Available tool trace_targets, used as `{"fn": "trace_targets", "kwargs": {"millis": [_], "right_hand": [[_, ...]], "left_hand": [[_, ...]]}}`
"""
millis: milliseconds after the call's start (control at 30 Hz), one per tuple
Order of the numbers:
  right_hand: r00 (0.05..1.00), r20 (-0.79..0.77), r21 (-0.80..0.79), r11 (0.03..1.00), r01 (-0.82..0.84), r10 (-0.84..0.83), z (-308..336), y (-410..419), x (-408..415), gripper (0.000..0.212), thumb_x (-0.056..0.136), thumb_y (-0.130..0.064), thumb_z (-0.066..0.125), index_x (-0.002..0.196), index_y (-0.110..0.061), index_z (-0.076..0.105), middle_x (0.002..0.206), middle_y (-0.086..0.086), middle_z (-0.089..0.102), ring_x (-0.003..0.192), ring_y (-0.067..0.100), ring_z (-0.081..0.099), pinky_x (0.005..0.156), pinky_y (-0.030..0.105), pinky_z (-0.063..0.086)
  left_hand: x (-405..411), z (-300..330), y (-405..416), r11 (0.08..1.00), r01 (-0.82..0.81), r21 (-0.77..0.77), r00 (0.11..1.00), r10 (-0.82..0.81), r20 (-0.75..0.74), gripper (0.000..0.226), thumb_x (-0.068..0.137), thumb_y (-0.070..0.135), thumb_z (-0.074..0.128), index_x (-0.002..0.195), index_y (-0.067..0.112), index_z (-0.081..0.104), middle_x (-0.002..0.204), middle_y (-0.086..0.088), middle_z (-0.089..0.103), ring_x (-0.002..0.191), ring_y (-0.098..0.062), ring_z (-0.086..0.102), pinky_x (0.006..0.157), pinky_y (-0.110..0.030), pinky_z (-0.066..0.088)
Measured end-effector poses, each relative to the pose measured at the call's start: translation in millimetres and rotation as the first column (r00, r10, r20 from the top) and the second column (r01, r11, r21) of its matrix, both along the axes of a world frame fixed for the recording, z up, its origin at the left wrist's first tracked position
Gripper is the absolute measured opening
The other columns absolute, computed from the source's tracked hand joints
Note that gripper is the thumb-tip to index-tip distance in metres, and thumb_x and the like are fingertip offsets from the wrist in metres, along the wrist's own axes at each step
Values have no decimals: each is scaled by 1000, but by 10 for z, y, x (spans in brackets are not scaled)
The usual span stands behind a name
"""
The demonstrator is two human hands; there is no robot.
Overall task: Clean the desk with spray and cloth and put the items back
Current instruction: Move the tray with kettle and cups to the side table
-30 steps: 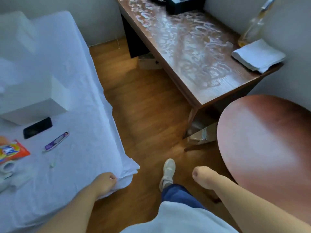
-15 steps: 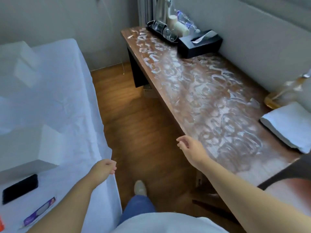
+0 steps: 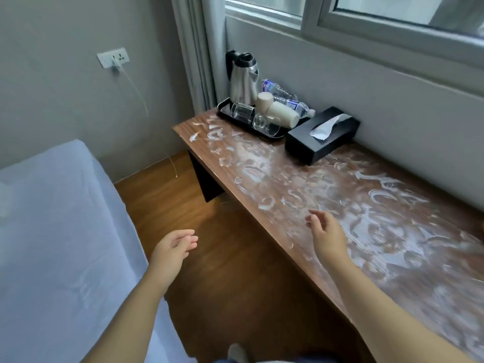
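A long wooden desk [image 3: 301, 242] runs along the wall under the window, its top smeared with white foam swirls. At its far end a black tray [image 3: 225, 115] holds a steel kettle [image 3: 243, 79], overturned glasses [image 3: 242, 112], paper cups [image 3: 279, 112] and water bottles [image 3: 284, 95]. A black tissue box [image 3: 323, 134] sits beside the tray. My right hand [image 3: 326, 234] hovers over the desk's front edge, fingers apart and empty. My left hand [image 3: 172, 248] hangs over the floor between bed and desk, open and empty. No spray bottle or cloth shows.
A bed with a white sheet [image 3: 57, 244] fills the left side. Wooden floor [image 3: 209, 231] forms a narrow aisle between bed and desk. A wall socket [image 3: 114, 57] with a plugged cable is on the far wall. A curtain [image 3: 196, 48] hangs at the corner.
My view has lifted from the floor and bed toward the desk's far end. Both hands rose and opened; the right one moved forward over the desk edge. The cloth, bottle and bed items left view.
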State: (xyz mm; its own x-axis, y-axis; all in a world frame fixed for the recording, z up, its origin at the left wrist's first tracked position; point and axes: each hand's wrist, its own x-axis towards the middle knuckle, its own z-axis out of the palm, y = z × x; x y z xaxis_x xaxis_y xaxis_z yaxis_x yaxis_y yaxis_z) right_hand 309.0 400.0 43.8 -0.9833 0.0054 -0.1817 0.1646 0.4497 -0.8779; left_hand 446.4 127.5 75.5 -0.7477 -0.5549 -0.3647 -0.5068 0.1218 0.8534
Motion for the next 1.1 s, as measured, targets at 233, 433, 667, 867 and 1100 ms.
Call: {"fn": "trace_targets", "kwargs": {"millis": [233,433,667,867,1100], "right_hand": [[984,-53,-196,968,159,-172,195,-743,-831,30,101,-26,41,128,-17,51,111,-5,60,106,14,57,92,31,47],[966,-16,-252,936,245,-257,60,-1230,-1677,37,100,-39,39,133,-26,50,130,-6,56,121,14,51,105,40,41],[932,71,-295,885,359,-355,-51,-1764,-2550,49,98,-51,36,141,-27,44,138,-6,51,126,15,47,106,34,35],[901,120,-341,835,431,-416,17,-2042,-3088,54,102,-46,27,152,-25,24,155,-11,27,141,8,24,104,22,18],[716,258,-405,600,690,-649,-231,-2141,-3759,50,102,-49,25,146,-27,36,144,-12,40,132,8,35,112,31,25]], "left_hand": [[-1133,303,-811,994,-39,105,982,57,-179,24,104,22,47,123,24,62,113,9,69,103,-6,67,85,-20,53],[-2123,259,-1243,963,-63,262,962,128,-240,26,104,21,48,127,21,60,118,4,69,110,-12,67,92,-29,52],[-3295,141,-1772,957,-32,287,975,93,-203,21,104,21,47,117,22,63,118,-1,69,111,-16,66,95,-34,51],[-4206,71,-2029,927,-7,374,976,88,-201,18,104,21,48,114,20,63,115,-1,70,107,-15,67,98,-35,49],[-5320,-172,-2229,908,42,416,982,39,-183,28,104,23,48,128,12,58,116,-1,67,117,-22,62,108,-39,45]]}}
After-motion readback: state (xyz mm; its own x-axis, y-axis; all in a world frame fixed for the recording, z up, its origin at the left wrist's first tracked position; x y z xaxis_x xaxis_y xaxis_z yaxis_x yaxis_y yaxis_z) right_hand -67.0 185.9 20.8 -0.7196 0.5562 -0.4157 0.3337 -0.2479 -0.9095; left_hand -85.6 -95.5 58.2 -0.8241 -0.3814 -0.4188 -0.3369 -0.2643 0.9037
